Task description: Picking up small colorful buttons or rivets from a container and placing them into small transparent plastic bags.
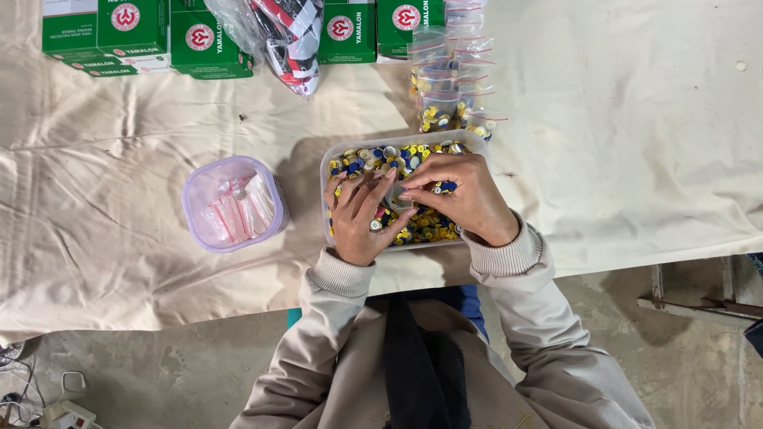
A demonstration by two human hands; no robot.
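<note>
Pinching a small clear bag [397, 199] between both hands, left hand [359, 216] and right hand [461, 197], over the clear tub [338, 155] of yellow and blue buttons [389, 159]; sitting beside a lilac-rimmed container [191, 187].

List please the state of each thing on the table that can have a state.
clear tub: open, nearly full of small caps
small clear bag: held by both hands
left hand: grip on bag
right hand: grip on bag
purple-rimmed tub: open, holds empty bags
filled bags: piled
green boxes: closed
</note>
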